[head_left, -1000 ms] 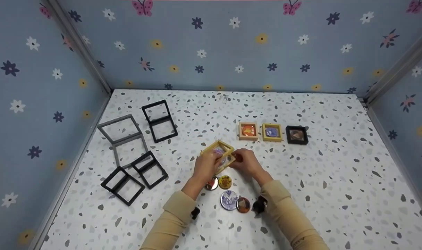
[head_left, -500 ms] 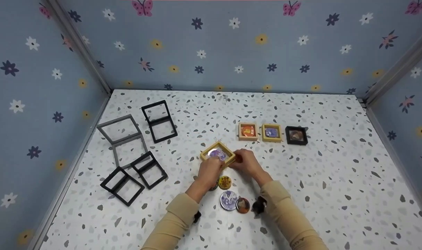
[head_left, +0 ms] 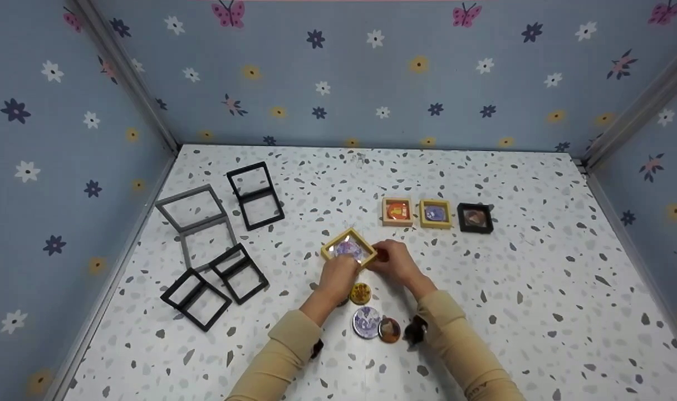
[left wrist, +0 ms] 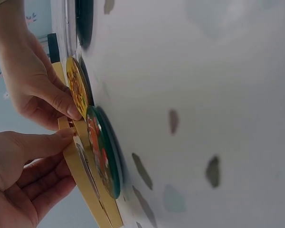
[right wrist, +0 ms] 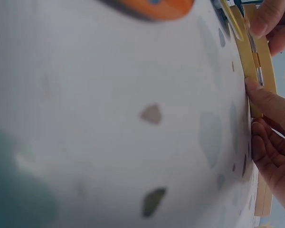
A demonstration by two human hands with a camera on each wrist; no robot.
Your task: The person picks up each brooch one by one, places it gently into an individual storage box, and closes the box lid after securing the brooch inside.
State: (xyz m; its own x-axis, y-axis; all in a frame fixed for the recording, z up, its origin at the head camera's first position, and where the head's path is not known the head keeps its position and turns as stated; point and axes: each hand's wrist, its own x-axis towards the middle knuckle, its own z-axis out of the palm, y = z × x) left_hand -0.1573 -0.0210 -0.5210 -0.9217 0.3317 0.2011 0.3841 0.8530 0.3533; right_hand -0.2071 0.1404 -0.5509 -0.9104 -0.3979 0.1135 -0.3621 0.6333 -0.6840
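Observation:
A yellow square display frame (head_left: 333, 244) lies near the middle of the table, a purple round badge (head_left: 347, 248) showing through its clear film. My left hand (head_left: 337, 275) grips its near edge, thumb on the front side and fingers over the top, as the left wrist view shows. At the right corner, my right hand (head_left: 397, 262) pinches the frame, its thumb (right wrist: 263, 97) against the side. The frame's two halves are stacked, with a narrow seam between them. Just in front are a sunflower badge (left wrist: 77, 88) and a green-rimmed badge (left wrist: 102, 152), the latter mostly hidden by my left hand in the head view.
Closer to me lie a purple-and-white badge (head_left: 366, 322) and an orange-brown badge (head_left: 389, 330). Filled pink (head_left: 397, 224), yellow (head_left: 436, 225) and black frames (head_left: 475, 229) form a row at back right. Unfolded black (head_left: 262, 193) and grey frames (head_left: 204, 224) spread across the left.
The yellow frame's raised upper half has come down onto the lower half under my left hand, which shifted slightly right and down. My right hand has stayed at the corner.

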